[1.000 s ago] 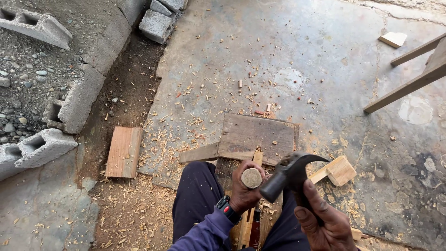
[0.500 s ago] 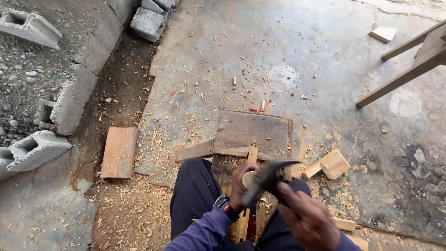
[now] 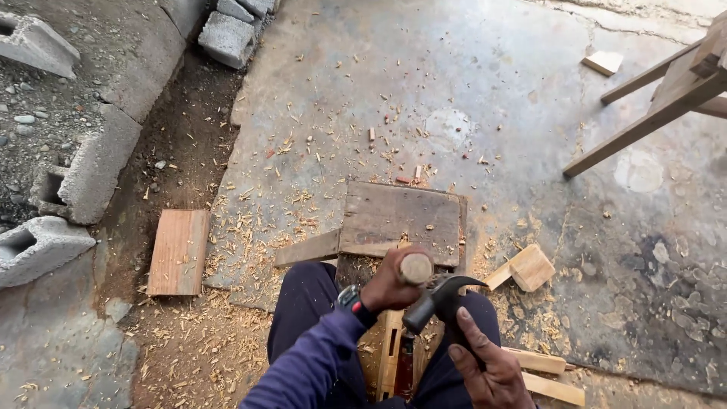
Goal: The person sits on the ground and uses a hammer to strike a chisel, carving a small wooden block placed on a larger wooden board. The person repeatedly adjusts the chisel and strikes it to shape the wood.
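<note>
The left hand (image 3: 390, 284) is wrapping its fingers tight around a round wooden handle (image 3: 416, 268), just below the dark board (image 3: 401, 216). The right hand (image 3: 488, 371) is gripping a claw hammer (image 3: 439, 297), its head touching that handle.

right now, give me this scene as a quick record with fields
setting: person seated on a concrete floor strewn with wood chips
left hand: left hand wrapped around a round wooden handle, held upright; its lower end is hidden
right hand: right hand gripping a claw hammer, head close beside the handle's top
work surface: dark wooden board in front of the knees
nearby: small wood block to the right, reddish plank on dirt to the left
edges: concrete blocks at left, wooden frame at upper right
</note>
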